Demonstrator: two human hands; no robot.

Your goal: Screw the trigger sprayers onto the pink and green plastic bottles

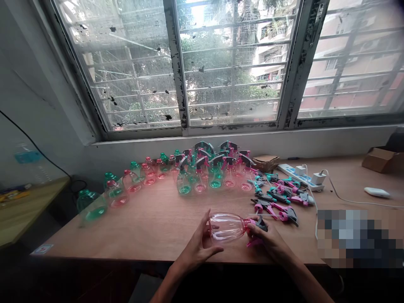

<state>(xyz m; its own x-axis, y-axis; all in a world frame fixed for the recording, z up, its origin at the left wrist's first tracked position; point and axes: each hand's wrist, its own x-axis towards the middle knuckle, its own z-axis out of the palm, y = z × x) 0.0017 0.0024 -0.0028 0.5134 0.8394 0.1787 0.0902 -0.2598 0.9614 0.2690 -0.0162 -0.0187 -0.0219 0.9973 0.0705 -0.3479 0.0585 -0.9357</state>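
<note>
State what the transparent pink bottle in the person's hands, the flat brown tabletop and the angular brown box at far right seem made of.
Transparent pink bottle: probably glossy plastic; bright highlights streak its clear sides.
Flat brown tabletop: perhaps wood or laminate, low sheen; its smooth brown surface fits either.
Angular brown box: likely matte cardboard, judging by its dull, flat faces.

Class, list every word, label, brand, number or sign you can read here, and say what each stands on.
No text can be read.
Sticker on the table: too small and blurred.
White power strip: any markings too small to read.
Held pink bottle: no lettering visible.
</note>
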